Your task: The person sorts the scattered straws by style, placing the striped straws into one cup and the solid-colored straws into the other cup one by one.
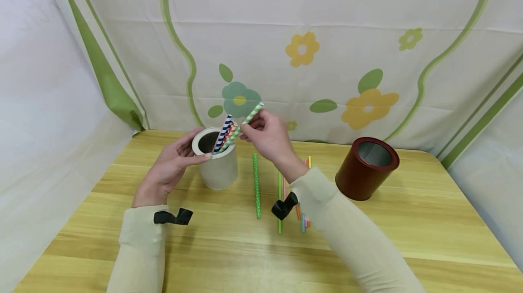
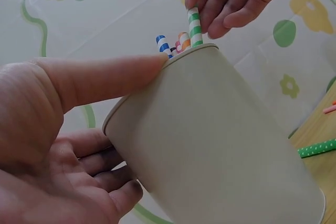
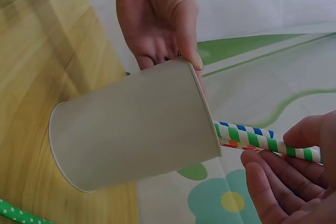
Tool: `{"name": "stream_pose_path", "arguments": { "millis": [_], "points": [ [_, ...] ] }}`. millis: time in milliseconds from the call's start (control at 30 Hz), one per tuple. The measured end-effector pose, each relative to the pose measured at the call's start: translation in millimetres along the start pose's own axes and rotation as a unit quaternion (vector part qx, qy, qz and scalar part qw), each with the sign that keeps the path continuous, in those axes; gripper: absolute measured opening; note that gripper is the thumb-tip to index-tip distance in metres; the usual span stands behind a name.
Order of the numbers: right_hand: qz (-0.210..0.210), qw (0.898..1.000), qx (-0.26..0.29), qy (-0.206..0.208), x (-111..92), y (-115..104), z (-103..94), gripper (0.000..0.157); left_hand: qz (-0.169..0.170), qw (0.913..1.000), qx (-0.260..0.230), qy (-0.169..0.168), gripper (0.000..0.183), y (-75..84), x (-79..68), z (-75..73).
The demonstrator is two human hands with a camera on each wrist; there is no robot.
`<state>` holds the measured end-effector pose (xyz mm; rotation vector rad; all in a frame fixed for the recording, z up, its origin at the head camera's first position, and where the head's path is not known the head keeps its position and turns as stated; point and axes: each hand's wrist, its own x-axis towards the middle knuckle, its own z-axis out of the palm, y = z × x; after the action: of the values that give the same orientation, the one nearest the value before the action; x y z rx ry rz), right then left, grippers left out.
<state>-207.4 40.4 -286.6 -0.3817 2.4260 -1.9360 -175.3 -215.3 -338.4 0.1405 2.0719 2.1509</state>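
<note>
A white can (image 1: 219, 173) stands on the left part of the table. My left hand (image 1: 165, 166) grips it at the top, thumb over the rim and fingers round the far side. Between thumb and fingers, my right hand (image 1: 267, 134) pinches a green-and-white striped straw (image 1: 254, 113) by its upper part. The straw's lower end is inside the can, hidden by the wall in the right wrist view. Beside it, a blue-and-white striped straw (image 1: 223, 133) leans in the can, with orange and pink patterned ones (image 2: 184, 39) close by.
A green dotted straw (image 1: 256, 186) lies right of the white can. Past it lie a thin green straw (image 1: 279, 225) and several other coloured ones, partly under the right forearm. A dark red can (image 1: 361, 175) stands open-topped at the right. A flowered curtain (image 1: 261, 48) hangs behind the table.
</note>
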Motion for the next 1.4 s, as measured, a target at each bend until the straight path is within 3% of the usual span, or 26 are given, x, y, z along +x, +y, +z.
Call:
{"name": "stream_pose_path", "arguments": {
  "millis": [267,500,767,1400],
  "points": [
    [0.021,0.998,-0.041,-0.035,2.6,3.4,6.6,0.012,0.003,1.0,0.002,-0.007,0.086,-0.4,-0.6,1.0],
    [0.037,0.992,-0.101,-0.071,6.1,1.3,8.7,0.013,0.0,0.9999,0.007,-0.011,0.086,0.3,-0.6,0.6],
    [0.04,0.985,-0.132,-0.105,7.5,0.7,11.2,0.017,-0.002,0.9999,0.013,-0.012,0.086,-0.6,-0.9,-0.5],
    [0.037,0.98,-0.158,-0.114,4.8,6.7,12.2,0.015,-0.006,0.9999,0.003,-0.01,0.086,-1.2,1.0,0.0]
  ]
}}
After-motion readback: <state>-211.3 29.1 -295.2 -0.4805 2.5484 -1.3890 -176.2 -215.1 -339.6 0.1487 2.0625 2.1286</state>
